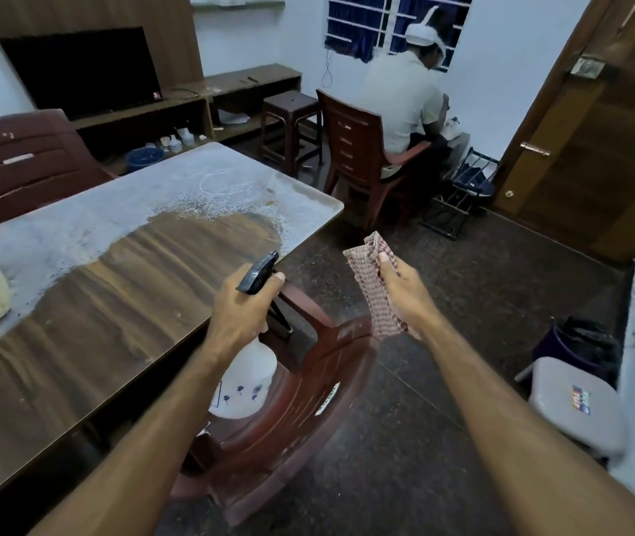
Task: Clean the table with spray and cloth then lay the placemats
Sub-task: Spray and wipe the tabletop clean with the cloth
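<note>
The left hand [240, 311] is gripping the spray bottle [246, 375], fingers curled around its neck, seemingly ready to wet the dusty surface [76, 234]. The right hand [400, 288] is pinching the cloth [372, 280], keeping it ready for wiping.

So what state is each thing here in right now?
Table: near part wiped dark, far part dusty grey.
Spray bottle: held upright in the left hand.
Cloth: folded, gripped in the right hand, off the table.
Door: open.
Television: off.
</note>
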### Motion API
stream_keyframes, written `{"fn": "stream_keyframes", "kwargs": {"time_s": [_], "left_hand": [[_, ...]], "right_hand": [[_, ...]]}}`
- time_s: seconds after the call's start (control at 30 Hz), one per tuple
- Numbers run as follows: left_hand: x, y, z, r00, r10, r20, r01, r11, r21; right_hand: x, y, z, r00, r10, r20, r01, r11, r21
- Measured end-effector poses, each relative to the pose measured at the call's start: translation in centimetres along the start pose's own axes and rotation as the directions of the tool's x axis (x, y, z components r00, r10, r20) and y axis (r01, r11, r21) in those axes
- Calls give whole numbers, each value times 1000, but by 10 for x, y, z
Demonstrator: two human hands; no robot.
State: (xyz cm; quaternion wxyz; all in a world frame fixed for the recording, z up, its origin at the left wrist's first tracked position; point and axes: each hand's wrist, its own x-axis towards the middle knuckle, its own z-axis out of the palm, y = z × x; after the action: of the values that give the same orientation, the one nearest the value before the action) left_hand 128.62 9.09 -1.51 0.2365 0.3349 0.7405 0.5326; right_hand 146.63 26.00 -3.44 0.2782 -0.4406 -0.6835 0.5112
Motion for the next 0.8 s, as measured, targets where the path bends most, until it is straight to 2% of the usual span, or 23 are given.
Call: {"fn": "stream_keyframes", "kwargs": {"time_s": [0.37, 0.6, 0.8], "left_hand": [[59, 7, 76, 997, -40, -65, 37, 998, -49], [126, 9, 117, 982, -116, -146, 95, 985, -147], [164, 10, 141, 972, -147, -185, 121, 982, -147]], "right_hand": [[69, 20, -62, 1000, 3, 24, -2, 1000, -20], [146, 26, -75, 987, 29, 161, -12, 995, -104], [206, 33, -74, 972, 43, 230, -19, 994, -106]]}}
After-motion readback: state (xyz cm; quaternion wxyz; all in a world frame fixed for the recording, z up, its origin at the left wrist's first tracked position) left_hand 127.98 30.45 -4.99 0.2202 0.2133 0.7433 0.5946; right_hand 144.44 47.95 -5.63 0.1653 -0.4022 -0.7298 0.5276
